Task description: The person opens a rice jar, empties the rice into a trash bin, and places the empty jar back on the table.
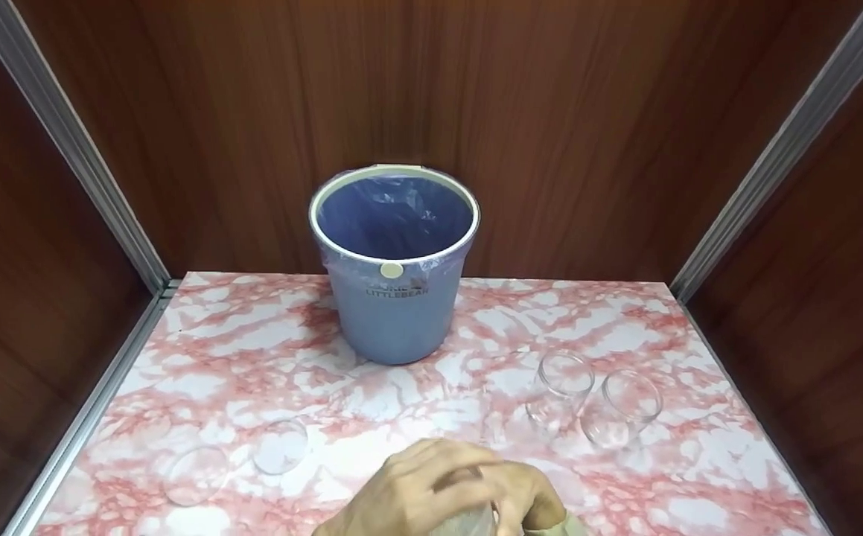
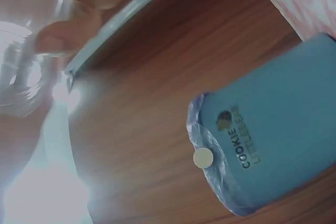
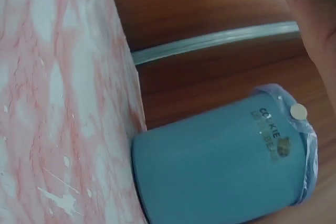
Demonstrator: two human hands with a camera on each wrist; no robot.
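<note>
At the bottom middle of the head view, my left hand [image 1: 416, 487] bends its fingers over a clear container [image 1: 468, 524]. My right hand [image 1: 526, 487] is against its right side, fingers pointing down and partly behind the left hand. In the left wrist view, the see-through wall of the container [image 2: 21, 69] shows beside two blurred fingers [image 2: 65, 35]. Only part of the right hand [image 3: 315, 30] enters the right wrist view, so its grip is hidden there. Two clear cup-like containers, one left [image 1: 561, 387] and one right [image 1: 625, 409], stand ahead to the right.
A blue bin [image 1: 397, 320] with a plastic liner stands at the back. Two clear round discs, a nearer one [image 1: 196, 476] and a farther one [image 1: 281, 448], lie on the left of the pink-and-white marbled table [image 1: 237, 372]. Brown wood panels [image 1: 550, 134] enclose three sides.
</note>
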